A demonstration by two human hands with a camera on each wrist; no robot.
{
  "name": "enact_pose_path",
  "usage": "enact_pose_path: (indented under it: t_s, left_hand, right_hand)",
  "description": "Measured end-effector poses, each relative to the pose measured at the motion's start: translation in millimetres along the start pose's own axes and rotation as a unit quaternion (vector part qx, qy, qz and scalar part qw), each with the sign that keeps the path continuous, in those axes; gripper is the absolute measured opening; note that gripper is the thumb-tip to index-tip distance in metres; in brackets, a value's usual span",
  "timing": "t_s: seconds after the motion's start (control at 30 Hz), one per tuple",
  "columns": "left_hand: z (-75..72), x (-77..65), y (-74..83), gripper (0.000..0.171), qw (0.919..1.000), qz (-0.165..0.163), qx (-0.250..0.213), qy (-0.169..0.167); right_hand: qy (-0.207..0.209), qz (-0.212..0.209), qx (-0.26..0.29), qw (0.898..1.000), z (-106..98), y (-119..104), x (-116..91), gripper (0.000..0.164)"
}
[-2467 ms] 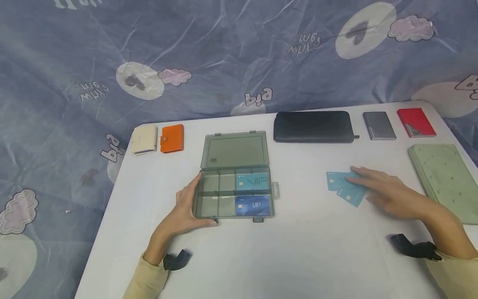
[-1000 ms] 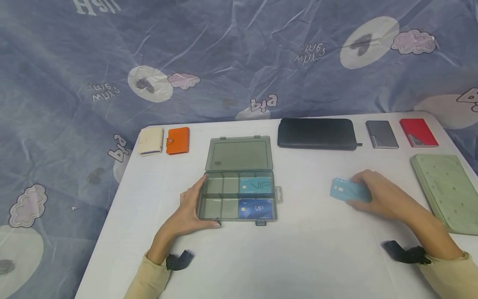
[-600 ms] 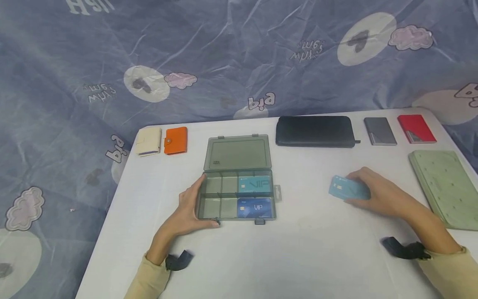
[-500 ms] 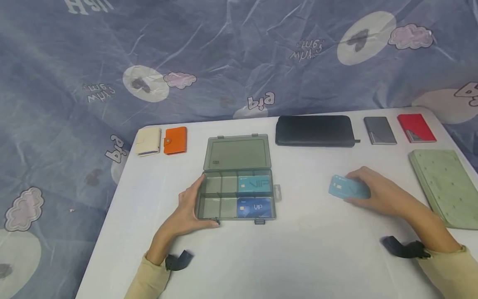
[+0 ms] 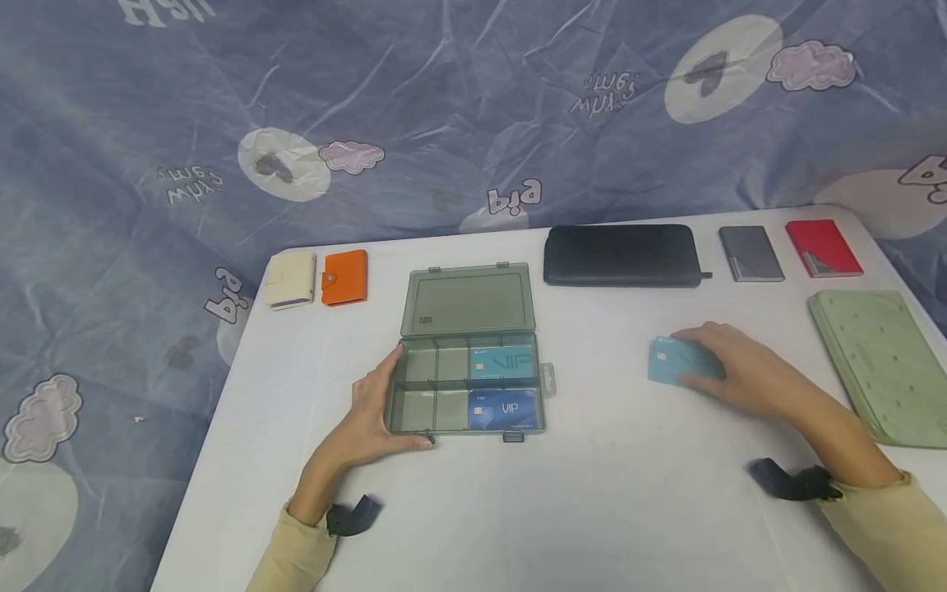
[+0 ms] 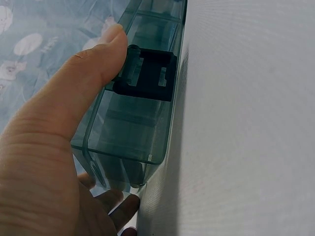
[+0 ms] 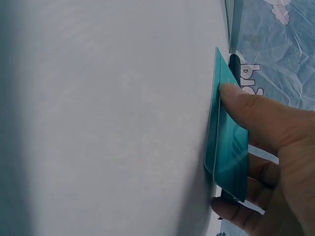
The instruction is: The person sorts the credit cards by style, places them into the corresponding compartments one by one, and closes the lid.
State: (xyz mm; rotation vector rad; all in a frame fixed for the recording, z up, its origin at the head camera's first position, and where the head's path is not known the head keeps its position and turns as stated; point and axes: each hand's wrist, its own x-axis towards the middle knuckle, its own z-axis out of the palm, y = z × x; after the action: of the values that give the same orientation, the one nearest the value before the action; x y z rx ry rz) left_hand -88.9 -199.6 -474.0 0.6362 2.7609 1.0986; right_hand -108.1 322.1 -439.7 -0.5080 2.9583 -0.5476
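Observation:
A translucent green compartment box (image 5: 414, 409) lies on the table with its lid (image 5: 469, 302) swung back. My left hand (image 5: 367, 419) grips its left end, the thumb along the front side beside a dark latch (image 6: 147, 73) in the left wrist view. Inside, on the right, a light-blue VIP card (image 5: 484, 362) occupies the back row and a dark-blue VIP card (image 5: 488, 409) the front row. Off to the right, my right hand (image 5: 747, 370) pinches two light-blue cards (image 7: 229, 152) between thumb and fingers. They are stacked slightly offset, close over the table.
Along the back edge are a cream wallet (image 5: 291, 278), an orange snap wallet (image 5: 344, 277), a long black zip wallet (image 5: 621, 256), a grey card holder (image 5: 751, 253) and a red one (image 5: 823, 247). A pale green notebook-like item (image 5: 880, 366) lies at the right edge.
The two light-blue cards lay fanned out under my right fingers; now they are gathered into a stack and pinched, shifted slightly left. My left hand keeps its grip on the box.

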Motion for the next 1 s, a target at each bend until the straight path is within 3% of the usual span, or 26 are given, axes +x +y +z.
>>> enact_pose_path:
  t_s: [0.13, 0.23, 0.8, 1.0]
  left_hand:
    - [0.6, -0.2, -0.6, 0.129, 1.0, -0.002, -0.001, -0.001]
    - [0.4, -0.3, 0.0, 0.129, 1.0, -0.004, -0.003, -0.001]
    - [-0.1, -0.4, -0.2, 0.13, 1.0, -0.004, 0.0, -0.003]
    - [0.0, 0.0, -0.5, 0.13, 1.0, 0.003, -0.002, -0.003]
  right_hand:
    - [0.048, -0.033, -0.014, 0.998, 1, 0, 2, 0.057]
    - [0.06, -0.032, -0.015, 0.998, 2, 0, 4, 0.057]
    - [-0.011, -0.022, 0.025, 0.999, 0, 2, 7, 0.066]
    - [-0.036, -0.014, 0.029, 0.999, -5, -8, 10, 0.068]
